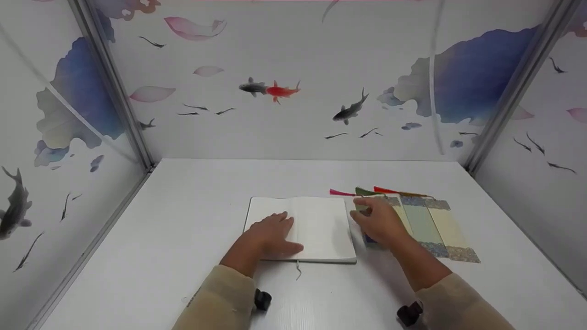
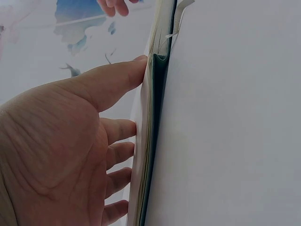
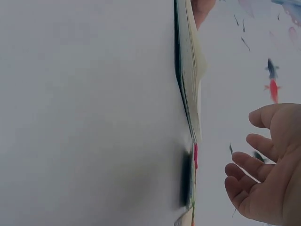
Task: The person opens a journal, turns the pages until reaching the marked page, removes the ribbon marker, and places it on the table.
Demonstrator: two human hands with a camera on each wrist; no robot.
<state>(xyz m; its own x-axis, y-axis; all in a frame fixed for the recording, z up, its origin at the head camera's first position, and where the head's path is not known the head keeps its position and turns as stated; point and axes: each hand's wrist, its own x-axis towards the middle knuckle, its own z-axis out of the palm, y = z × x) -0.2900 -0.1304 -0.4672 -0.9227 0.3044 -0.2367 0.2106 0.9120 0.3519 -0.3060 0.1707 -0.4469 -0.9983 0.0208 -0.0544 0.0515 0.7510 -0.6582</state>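
Observation:
An open notebook [image 1: 323, 229] with blank pages lies on the white table, its ribbon [image 1: 298, 270] trailing from the lower edge. My left hand [image 1: 273, 236] rests on the left page, fingers and thumb spread; the left wrist view shows its fingertips on the paper above the dark green cover [image 2: 160, 89]. Right of the notebook, several patterned bookmarks lie in a row, among them a pale green bookmark [image 1: 422, 222] and a cream bookmark [image 1: 451, 229]. Over the leftmost ones hovers my right hand [image 1: 380, 220], partly hiding them. In the right wrist view its fingers [image 3: 254, 165] are loosely bent and empty.
Pink [image 1: 341, 192], green and red tassels [image 1: 385, 189] stretch leftward from the bookmarks' far ends. Printed panels with fish and petals stand at the back [image 1: 293, 128] and both sides, joined by metal posts [image 1: 114, 87]. A black wrist device [image 1: 263, 300] sits at each sleeve.

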